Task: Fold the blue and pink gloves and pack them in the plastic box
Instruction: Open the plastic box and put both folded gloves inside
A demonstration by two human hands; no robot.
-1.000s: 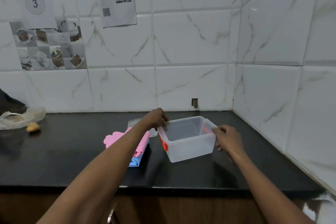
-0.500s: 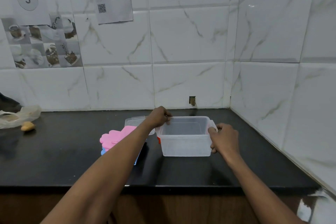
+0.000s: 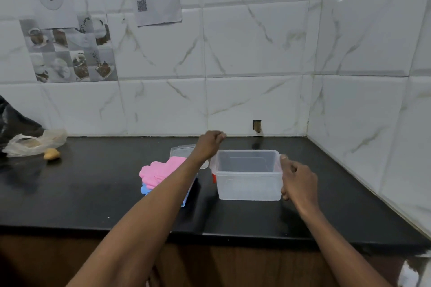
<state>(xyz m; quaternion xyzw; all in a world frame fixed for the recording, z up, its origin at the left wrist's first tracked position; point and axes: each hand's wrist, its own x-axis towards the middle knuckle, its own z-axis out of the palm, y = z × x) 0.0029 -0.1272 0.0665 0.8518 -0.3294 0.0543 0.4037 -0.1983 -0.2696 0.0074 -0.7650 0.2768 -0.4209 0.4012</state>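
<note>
An empty clear plastic box [image 3: 248, 187] with a red latch [image 3: 213, 178] on its left side sits flat on the black counter [image 3: 98, 193]. My right hand [image 3: 299, 180] grips the box's right wall, thumb on the rim. My left hand [image 3: 210, 144] is a closed fist just above and behind the box's left rear corner, holding nothing. Left of the box lies a pink glove [image 3: 158, 172] stacked on a blue glove [image 3: 145, 190], both partly hidden by my left forearm. The clear lid [image 3: 180, 150] lies behind the gloves.
A crumpled plastic bag [image 3: 35, 142] and a small tan lump [image 3: 51, 154] lie at the counter's far left. Tiled walls close off the back and the right side. The counter's front edge [image 3: 233, 235] runs below my forearms.
The box was tilted and held at both ends; it now rests flat. My left hand has come off the rim and lifted toward the back wall. My right hand stays on the right side.
</note>
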